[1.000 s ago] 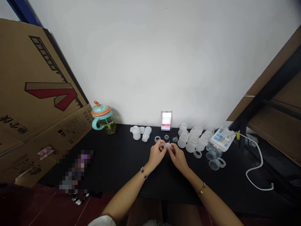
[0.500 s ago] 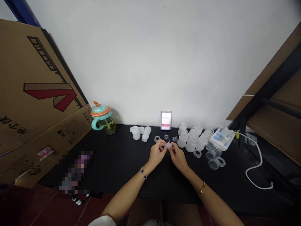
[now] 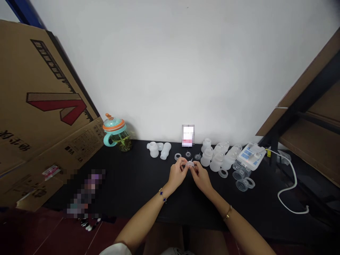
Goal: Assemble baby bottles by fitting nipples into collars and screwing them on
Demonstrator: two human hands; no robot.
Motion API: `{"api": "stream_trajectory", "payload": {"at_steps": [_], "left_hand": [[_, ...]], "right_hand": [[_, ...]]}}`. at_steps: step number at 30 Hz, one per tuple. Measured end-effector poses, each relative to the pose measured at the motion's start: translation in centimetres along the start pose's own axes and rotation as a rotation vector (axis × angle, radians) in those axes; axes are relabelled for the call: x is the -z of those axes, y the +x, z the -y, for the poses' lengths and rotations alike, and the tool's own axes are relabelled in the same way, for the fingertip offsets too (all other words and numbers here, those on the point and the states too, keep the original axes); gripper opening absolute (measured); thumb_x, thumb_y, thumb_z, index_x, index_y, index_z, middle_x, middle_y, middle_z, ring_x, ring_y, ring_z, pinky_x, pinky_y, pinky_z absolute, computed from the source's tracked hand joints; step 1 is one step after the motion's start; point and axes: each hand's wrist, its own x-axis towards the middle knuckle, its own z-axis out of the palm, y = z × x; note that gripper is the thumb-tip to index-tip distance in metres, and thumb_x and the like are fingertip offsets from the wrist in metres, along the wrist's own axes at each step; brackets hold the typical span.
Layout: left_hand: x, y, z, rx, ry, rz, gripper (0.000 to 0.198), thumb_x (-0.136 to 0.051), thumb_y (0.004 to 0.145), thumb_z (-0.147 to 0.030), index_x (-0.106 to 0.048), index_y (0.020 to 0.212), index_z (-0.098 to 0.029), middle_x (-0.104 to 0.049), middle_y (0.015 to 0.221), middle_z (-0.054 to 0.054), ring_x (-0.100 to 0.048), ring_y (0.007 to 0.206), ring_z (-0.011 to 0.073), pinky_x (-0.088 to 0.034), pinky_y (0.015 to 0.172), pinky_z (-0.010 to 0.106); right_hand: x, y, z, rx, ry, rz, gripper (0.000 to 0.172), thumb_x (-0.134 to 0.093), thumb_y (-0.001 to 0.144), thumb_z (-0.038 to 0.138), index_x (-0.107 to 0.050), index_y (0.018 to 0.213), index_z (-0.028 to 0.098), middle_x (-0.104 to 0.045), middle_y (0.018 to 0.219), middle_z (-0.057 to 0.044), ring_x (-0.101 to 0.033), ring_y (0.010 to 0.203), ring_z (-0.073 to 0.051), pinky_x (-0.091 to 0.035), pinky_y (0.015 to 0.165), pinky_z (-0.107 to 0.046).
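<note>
Translucent ring part [image 3: 190, 163], with a thin point rising from it, is held up in front of me between both hands, just above the near side of the black table [image 3: 138, 180]. From my head-worn view, my left hand [image 3: 177, 174] pinches its left edge between thumb and curled fingers, nearly closed; my right hand [image 3: 201, 176] grips the right edge the same way, my fingertips almost meeting. Just beyond my hands lie a pale loose ring [image 3: 176, 157] and two round clear discs [image 3: 197, 156]. Near my right hand stand frosted bottles [image 3: 217, 163], with clear cups [image 3: 241, 185] farther right, beside a white power strip [image 3: 251, 157]. To the left, well apart from my hands, are white bottle-shaped pieces [image 3: 165, 151] and a lidded jug [image 3: 117, 136] with a turquoise handle.
</note>
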Motion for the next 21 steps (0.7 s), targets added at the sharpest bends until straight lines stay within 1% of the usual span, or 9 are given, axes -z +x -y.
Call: {"api": "stream_trajectory", "payload": {"at_steps": [6, 9, 14, 21], "left_hand": [[-0.02, -0.03, -0.04, 0.007, -0.016, 0.013, 0.015, -0.057, 0.091, -0.035, -0.056, 0.097, -0.022, -0.068, 0.073, -0.003, -0.049, 0.050, 0.0110, -0.035, 0.053, 0.023], [-0.10, -0.01, 0.09, -0.001, -0.020, 0.016, 0.014, -0.057, 0.091, -0.035, -0.056, 0.097, -0.022, -0.069, 0.075, -0.003, -0.048, 0.050, 0.0108, -0.035, 0.054, 0.022], [-0.16, -0.03, 0.16, -0.018, -0.029, 0.022, 0.009, -0.057, 0.090, -0.030, -0.055, 0.095, -0.022, -0.068, 0.076, -0.003, -0.049, 0.052, 0.0101, -0.035, 0.054, 0.022], [-0.18, -0.03, 0.18, 0.004, -0.021, 0.016, 0.008, -0.057, 0.090, -0.029, -0.055, 0.095, -0.023, -0.068, 0.075, -0.004, -0.050, 0.052, 0.0104, -0.035, 0.056, 0.022]], "right_hand": [[-0.08, 0.01, 0.03, -0.015, 0.033, 0.007, 0.029, -0.043, 0.098, 0.047, -0.057, 0.100, 0.022, -0.056, 0.062, 0.003, -0.050, 0.052, -0.016, -0.030, 0.050, -0.025], [-0.09, 0.06, -0.03, -0.013, 0.044, 0.007, 0.027, -0.044, 0.097, 0.047, -0.056, 0.097, 0.023, -0.053, 0.061, 0.004, -0.048, 0.050, -0.016, -0.029, 0.050, -0.025], [-0.09, 0.21, -0.26, -0.007, 0.032, -0.001, 0.022, -0.048, 0.095, 0.043, -0.055, 0.100, 0.023, -0.047, 0.060, 0.007, -0.045, 0.050, -0.015, -0.029, 0.051, -0.025], [-0.04, 0.15, -0.22, -0.007, 0.023, 0.008, 0.023, -0.047, 0.096, 0.044, -0.054, 0.100, 0.023, -0.043, 0.059, 0.007, -0.045, 0.050, -0.014, -0.028, 0.051, -0.025]]}}
